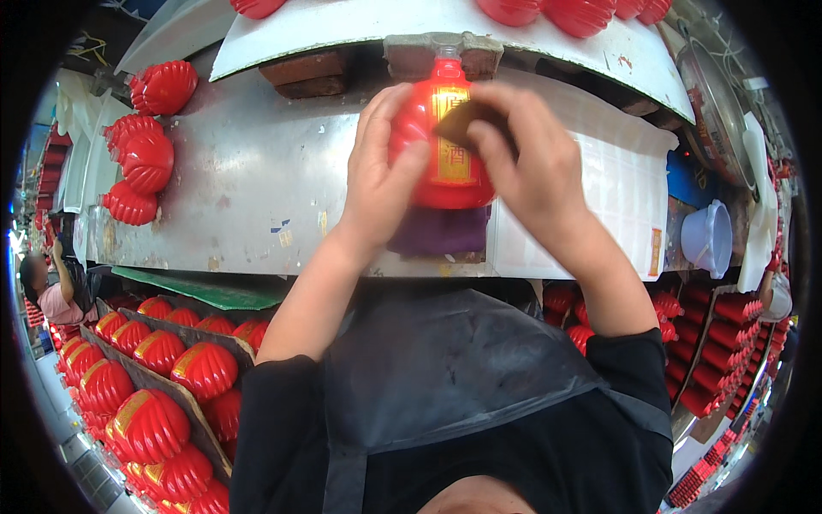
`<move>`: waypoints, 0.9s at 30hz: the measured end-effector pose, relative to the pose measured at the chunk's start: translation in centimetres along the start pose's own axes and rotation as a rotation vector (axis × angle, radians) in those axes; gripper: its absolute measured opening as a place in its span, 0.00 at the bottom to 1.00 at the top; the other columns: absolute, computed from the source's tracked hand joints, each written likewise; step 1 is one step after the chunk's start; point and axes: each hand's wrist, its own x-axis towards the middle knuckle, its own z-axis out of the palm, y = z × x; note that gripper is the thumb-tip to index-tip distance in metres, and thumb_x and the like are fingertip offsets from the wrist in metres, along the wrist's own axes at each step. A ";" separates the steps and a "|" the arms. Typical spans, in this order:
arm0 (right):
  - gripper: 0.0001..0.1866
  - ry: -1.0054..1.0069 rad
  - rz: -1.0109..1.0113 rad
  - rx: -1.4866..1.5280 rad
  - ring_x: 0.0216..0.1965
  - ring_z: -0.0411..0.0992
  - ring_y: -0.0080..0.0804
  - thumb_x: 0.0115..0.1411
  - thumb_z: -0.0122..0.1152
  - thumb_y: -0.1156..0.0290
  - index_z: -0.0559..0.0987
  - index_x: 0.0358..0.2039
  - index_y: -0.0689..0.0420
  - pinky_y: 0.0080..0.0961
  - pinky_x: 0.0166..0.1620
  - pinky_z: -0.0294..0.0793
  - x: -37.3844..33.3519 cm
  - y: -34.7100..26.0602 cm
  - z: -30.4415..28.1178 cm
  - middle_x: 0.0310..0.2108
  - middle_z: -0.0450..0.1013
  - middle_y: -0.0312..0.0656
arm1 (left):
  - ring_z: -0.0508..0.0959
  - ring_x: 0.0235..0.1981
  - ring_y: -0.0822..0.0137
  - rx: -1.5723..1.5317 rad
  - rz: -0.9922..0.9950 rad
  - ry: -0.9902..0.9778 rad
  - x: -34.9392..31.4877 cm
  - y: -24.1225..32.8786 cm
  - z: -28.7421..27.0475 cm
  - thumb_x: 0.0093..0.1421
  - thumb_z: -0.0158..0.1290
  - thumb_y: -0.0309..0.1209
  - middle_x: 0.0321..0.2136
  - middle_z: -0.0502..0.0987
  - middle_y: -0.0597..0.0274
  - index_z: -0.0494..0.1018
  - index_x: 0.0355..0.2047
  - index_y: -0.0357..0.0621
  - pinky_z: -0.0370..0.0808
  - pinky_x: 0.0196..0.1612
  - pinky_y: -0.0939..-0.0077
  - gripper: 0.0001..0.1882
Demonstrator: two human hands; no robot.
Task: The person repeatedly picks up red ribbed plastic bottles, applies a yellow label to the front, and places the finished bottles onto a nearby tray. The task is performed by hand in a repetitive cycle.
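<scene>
Red bottle (425, 187) on desk (248, 163), neck at grey block (406, 58), prob. propped; L hand (381, 167) half-curled round its side, likely steadying; R hand (533, 147) pinches dark pad (463, 122) over gold label (455, 169), prob. for even pressing.

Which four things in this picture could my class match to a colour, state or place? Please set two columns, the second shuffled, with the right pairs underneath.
Column one
1. Centre bottle
2. Dark flat piece
3. Bucket
4. Cloth

Column two
A. Pale blue-violet, off to the right
B. Red, with a gold label
C. Purple, just below the bottle in the picture
D. Held in the right hand

Right pairs: 1-B, 2-D, 3-A, 4-C
</scene>
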 end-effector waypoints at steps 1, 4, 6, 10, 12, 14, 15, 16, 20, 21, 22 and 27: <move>0.17 -0.007 0.032 0.005 0.42 0.83 0.46 0.62 0.67 0.80 0.80 0.52 0.60 0.33 0.45 0.82 1.1 0.9 0.0 0.41 0.81 0.50 | 0.66 0.71 0.51 0.027 -0.018 0.008 0.1 0.1 0.0 0.65 0.55 0.37 0.68 0.66 0.43 0.64 0.68 0.35 0.62 0.72 0.61 0.34; 0.16 -0.089 0.136 0.120 0.42 0.84 0.38 0.62 0.69 0.77 0.81 0.51 0.61 0.29 0.47 0.82 2.4 2.6 -0.5 0.41 0.84 0.48 | 0.69 0.68 0.49 -0.067 -0.071 -0.017 1.3 0.5 -0.2 0.59 0.60 0.37 0.66 0.68 0.42 0.64 0.68 0.36 0.65 0.70 0.59 0.38; 0.16 -0.182 0.113 0.248 0.42 0.85 0.37 0.62 0.71 0.75 0.82 0.50 0.61 0.28 0.47 0.82 2.5 3.1 -0.7 0.41 0.84 0.49 | 0.68 0.67 0.57 -0.070 -0.085 -0.094 2.5 0.7 -0.5 0.60 0.61 0.35 0.65 0.68 0.46 0.62 0.68 0.35 0.64 0.70 0.63 0.38; 0.17 -0.143 0.101 -0.026 0.39 0.85 0.37 0.62 0.71 0.71 0.83 0.51 0.61 0.28 0.45 0.84 4.1 4.5 0.4 0.39 0.84 0.49 | 0.73 0.60 0.60 0.023 -0.240 -0.254 5.5 1.1 -0.8 0.58 0.64 0.35 0.60 0.72 0.49 0.62 0.65 0.36 0.69 0.66 0.67 0.38; 0.17 -0.174 0.109 -0.056 0.39 0.85 0.37 0.63 0.71 0.70 0.83 0.51 0.62 0.29 0.44 0.84 5.1 5.6 0.7 0.39 0.84 0.50 | 0.76 0.55 0.61 -0.016 -0.316 -0.271 7.2 1.1 -0.5 0.57 0.66 0.35 0.55 0.75 0.50 0.62 0.63 0.35 0.72 0.62 0.67 0.37; 0.17 -0.262 0.211 -0.060 0.39 0.85 0.37 0.64 0.70 0.70 0.83 0.52 0.62 0.29 0.44 0.84 5.7 6.3 0.6 0.38 0.84 0.50 | 0.76 0.55 0.63 -0.095 -0.415 -0.304 8.2 1.3 -0.6 0.57 0.66 0.36 0.54 0.75 0.50 0.61 0.63 0.35 0.73 0.62 0.67 0.38; 0.17 -0.263 0.183 -0.029 0.39 0.85 0.36 0.64 0.70 0.72 0.83 0.52 0.62 0.28 0.44 0.84 5.8 6.5 0.3 0.39 0.84 0.50 | 0.77 0.54 0.64 -0.147 -0.446 -0.298 8.3 1.4 -0.6 0.56 0.68 0.34 0.53 0.76 0.50 0.59 0.64 0.35 0.73 0.62 0.66 0.40; 0.17 -0.228 0.160 0.046 0.39 0.85 0.36 0.64 0.70 0.72 0.83 0.52 0.62 0.28 0.44 0.84 5.8 6.4 -0.1 0.39 0.84 0.50 | 0.77 0.55 0.63 -0.135 -0.439 -0.306 8.2 1.6 -0.6 0.55 0.69 0.33 0.53 0.76 0.50 0.59 0.64 0.35 0.73 0.62 0.66 0.41; 0.16 -0.267 0.154 0.247 0.42 0.85 0.37 0.63 0.70 0.75 0.83 0.52 0.62 0.29 0.47 0.83 5.1 4.7 -1.9 0.42 0.84 0.50 | 0.77 0.56 0.63 -0.124 -0.339 -0.298 7.2 2.5 -0.7 0.54 0.70 0.31 0.54 0.77 0.51 0.58 0.66 0.36 0.73 0.63 0.65 0.44; 0.16 -0.278 0.087 0.175 0.42 0.85 0.37 0.63 0.70 0.75 0.83 0.51 0.62 0.29 0.48 0.83 5.0 4.1 -2.0 0.43 0.84 0.50 | 0.77 0.56 0.63 -0.133 -0.292 -0.293 6.8 2.7 -0.8 0.53 0.71 0.31 0.55 0.78 0.51 0.58 0.66 0.36 0.73 0.63 0.65 0.45; 0.16 -0.282 -0.003 0.106 0.42 0.85 0.38 0.62 0.70 0.75 0.83 0.51 0.62 0.29 0.48 0.83 4.9 3.6 -2.0 0.43 0.83 0.49 | 0.77 0.57 0.63 -0.136 -0.295 -0.286 6.4 2.9 -0.8 0.53 0.71 0.31 0.55 0.78 0.51 0.58 0.66 0.36 0.73 0.63 0.64 0.45; 0.16 -0.151 -0.051 0.008 0.42 0.85 0.36 0.61 0.71 0.79 0.84 0.50 0.61 0.27 0.48 0.83 4.1 3.1 -2.3 0.41 0.84 0.48 | 0.78 0.57 0.63 -0.164 -0.251 -0.257 5.9 3.4 -0.4 0.56 0.70 0.31 0.54 0.79 0.52 0.59 0.66 0.36 0.74 0.63 0.66 0.43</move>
